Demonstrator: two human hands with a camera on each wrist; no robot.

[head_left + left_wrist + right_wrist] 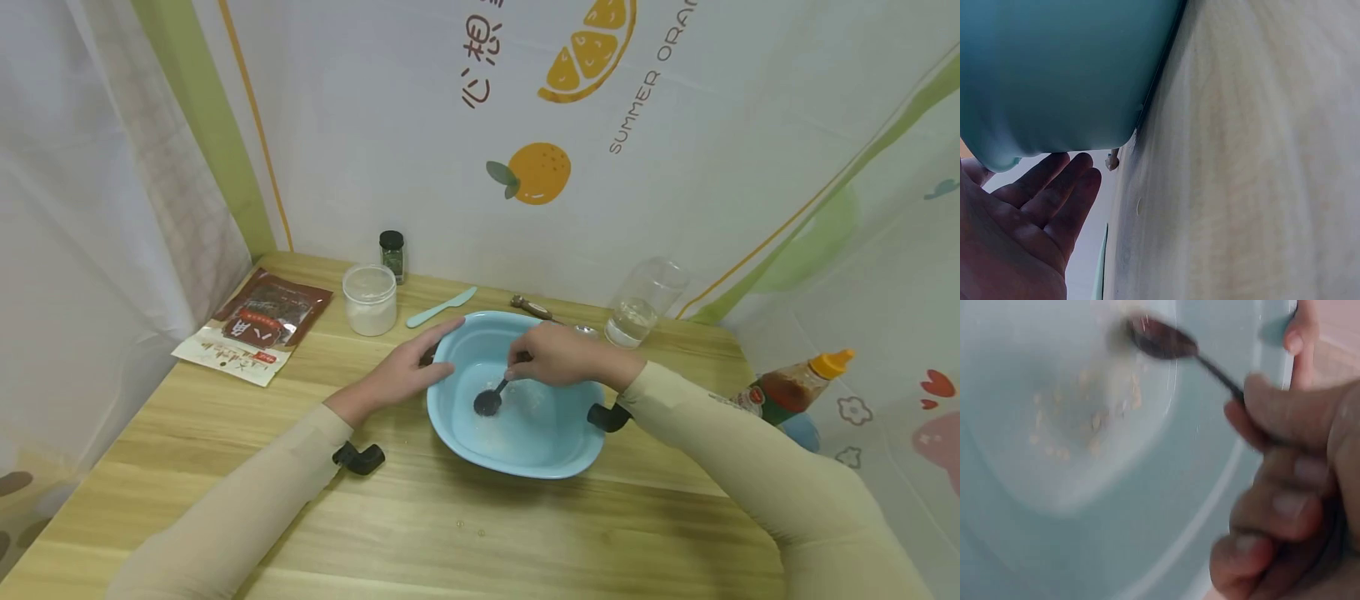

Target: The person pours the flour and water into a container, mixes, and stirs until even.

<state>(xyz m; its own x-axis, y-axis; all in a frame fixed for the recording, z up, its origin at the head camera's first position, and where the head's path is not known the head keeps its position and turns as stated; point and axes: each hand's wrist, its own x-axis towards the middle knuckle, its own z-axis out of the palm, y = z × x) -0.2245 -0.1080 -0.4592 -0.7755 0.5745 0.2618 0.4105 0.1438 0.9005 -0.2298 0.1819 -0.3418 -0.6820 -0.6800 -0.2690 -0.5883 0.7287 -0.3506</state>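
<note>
A light blue plastic basin (pixel 517 458) sits on the wooden table, with a whitish residue and small pale flakes (pixel 1054 450) on its bottom. My left hand (pixel 401 367) holds the basin's left rim, thumb over the edge and fingers along the outer wall. In the left wrist view those fingers (pixel 1057 194) lie against the outside of the basin. With my right hand (pixel 555 354) I pinch the handle of a dark spoon (pixel 487 403) over the basin. The spoon's bowl is low inside, left of the middle; the right wrist view blurs it, so contact with the bottom cannot be told.
Behind the basin lie a pale green plastic knife (pixel 442 307) and a metal spoon (pixel 585 331). A jar of white powder (pixel 371 304), a black-lidded spice jar (pixel 392 256) and a brown packet (pixel 258 321) stand left. A clear container (pixel 633 317) and a sauce bottle (pixel 795 390) are right.
</note>
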